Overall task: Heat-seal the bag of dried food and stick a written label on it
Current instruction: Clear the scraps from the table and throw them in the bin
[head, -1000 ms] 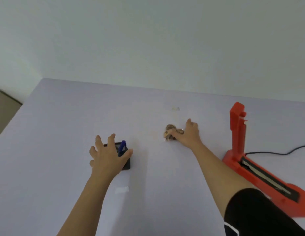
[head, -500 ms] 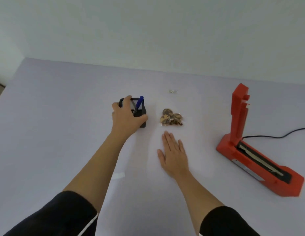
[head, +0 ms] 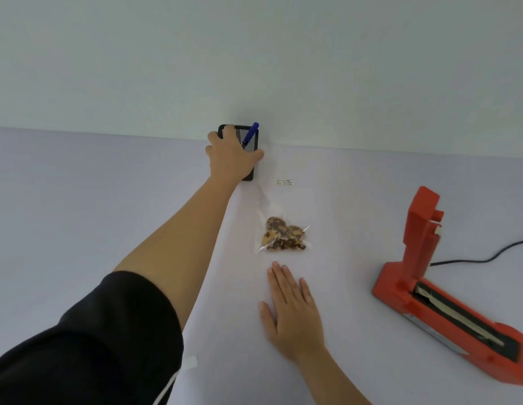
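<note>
A clear bag of brown dried food (head: pixel 283 235) lies flat in the middle of the table. Just beyond it rests a small white label (head: pixel 284 182) with printed lines. My left hand (head: pixel 232 159) reaches far out and grips a black mesh pen holder (head: pixel 248 138) near the table's back edge; a blue pen (head: pixel 251 135) stands in the holder. My right hand (head: pixel 292 309) lies flat on the table, fingers apart, a short way in front of the bag and not touching it. An orange heat sealer (head: pixel 447 302) sits at the right with its arm raised.
The sealer's black cable (head: pixel 485 258) runs off to the right. A small white slip (head: pixel 190 362) lies near my left sleeve. The pale wall rises right behind the pen holder. The table (head: pixel 79 214) is covered in pale lilac.
My left hand has pushed the pen holder farther away to the table's back edge. My right hand let go of the bag and drew back to rest flat in front of it.
</note>
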Available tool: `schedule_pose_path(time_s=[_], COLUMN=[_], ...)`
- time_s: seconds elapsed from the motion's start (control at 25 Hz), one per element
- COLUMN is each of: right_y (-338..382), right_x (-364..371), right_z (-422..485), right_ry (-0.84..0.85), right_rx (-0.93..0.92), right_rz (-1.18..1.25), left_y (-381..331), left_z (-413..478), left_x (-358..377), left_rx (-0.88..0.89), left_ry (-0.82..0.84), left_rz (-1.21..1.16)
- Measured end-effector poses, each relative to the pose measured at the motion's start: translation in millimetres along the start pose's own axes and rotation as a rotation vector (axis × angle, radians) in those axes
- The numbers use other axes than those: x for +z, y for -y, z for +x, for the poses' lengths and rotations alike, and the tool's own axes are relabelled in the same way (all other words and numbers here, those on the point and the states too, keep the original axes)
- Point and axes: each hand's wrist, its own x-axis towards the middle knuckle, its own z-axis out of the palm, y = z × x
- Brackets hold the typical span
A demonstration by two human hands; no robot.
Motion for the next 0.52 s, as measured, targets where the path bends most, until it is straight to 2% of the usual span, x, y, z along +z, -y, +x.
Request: schedule_pose_path(time_s=[0.32, 0.44, 0.52], right_y=[-0.1, 1.8, 1.8], right_x=[-0.3, -1.9, -2.8], right_z=[0.5, 1.3, 1.0], right_ry=[-0.003, 0.001, 0.015], right_rx=[0.004, 0.003, 0.002], right_rz=[0.001, -0.006, -0.021], left_y=[-9.4, -3.2, 16.2], left_z=[27.4, 1.5, -36.8], left_x=[7.2, 6.0, 10.0], left_rx=[-0.008, 0.016, 0.068], left_ry=[-0.046, -0.104, -0.125], left_rz=[0.004, 0.091, 0.045])
